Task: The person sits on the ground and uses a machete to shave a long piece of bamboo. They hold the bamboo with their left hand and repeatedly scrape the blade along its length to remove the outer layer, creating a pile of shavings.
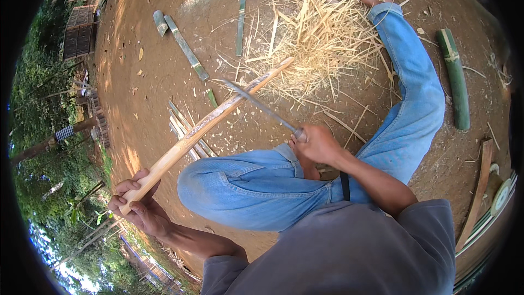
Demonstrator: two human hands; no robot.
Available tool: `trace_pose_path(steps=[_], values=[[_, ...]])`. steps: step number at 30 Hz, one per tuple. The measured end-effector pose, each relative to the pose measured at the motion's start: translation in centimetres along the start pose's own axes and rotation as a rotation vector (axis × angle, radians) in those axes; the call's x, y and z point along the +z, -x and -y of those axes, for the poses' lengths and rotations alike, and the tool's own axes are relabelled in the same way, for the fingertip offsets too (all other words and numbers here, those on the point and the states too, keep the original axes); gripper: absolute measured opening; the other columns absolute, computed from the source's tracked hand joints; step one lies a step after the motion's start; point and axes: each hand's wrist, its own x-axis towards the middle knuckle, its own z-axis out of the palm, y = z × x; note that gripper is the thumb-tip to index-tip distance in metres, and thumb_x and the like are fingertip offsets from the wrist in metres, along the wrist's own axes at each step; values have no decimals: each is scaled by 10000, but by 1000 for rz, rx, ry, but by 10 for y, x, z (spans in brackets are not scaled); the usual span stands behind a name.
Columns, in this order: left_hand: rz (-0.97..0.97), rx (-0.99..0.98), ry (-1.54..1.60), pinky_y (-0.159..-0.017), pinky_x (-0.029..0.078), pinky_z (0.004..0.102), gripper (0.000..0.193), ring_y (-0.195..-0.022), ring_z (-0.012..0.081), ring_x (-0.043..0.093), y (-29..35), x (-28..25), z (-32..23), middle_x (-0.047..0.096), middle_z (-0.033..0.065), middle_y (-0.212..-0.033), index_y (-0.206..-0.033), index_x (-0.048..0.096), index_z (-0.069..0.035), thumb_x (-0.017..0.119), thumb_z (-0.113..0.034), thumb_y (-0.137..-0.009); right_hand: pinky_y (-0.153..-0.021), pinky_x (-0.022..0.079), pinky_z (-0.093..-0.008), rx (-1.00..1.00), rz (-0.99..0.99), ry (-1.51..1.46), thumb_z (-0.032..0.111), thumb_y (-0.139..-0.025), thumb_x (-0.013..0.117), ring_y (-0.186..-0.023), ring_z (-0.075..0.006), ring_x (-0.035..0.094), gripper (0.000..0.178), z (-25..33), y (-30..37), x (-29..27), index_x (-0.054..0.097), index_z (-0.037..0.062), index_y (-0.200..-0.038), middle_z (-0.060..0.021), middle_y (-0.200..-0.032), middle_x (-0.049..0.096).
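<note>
My left hand [136,203] is closed round the near end of a long pale wooden stick [188,141], which slants up and away to the right over my bent knee. Dark streaks mark the stick's upper face toward its far end. In my right hand [317,143] is the handle of a knife [267,110] with a long narrow blade. The blade points up and left and crosses the stick near its far part; whether it touches the wood I cannot tell. My right fingers wrap the handle by my folded leg.
A heap of pale shavings [322,38] lies ahead, beside my outstretched leg [415,82]. Green bamboo pieces [456,84] lie at the right, with a split bamboo length [185,49] at the left. Pale split strips [185,128] rest beneath the stick. A curved wooden slat [479,191] is at the far right.
</note>
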Motion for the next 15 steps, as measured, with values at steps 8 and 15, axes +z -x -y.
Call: trace_pose_path(steps=[8,15], values=[[-49,-16,-38,-728,646,431,349,-1009,336,632,5,3,-1,501,114,-974,-1057,320,-139,549,-375,-941,-815,491,-489,-28,-72,-6,137,-762,613,-1007,-459,579,250,-6,0,2,628,-22,-954,-340,-883,608],[-47,0,-80,-693,654,407,362,-995,328,635,3,9,-8,503,106,-970,-1059,319,-143,551,-392,-936,-703,523,-469,-246,-257,157,160,-763,635,-773,-389,667,267,-23,-3,12,634,-7,-971,-257,-825,661]])
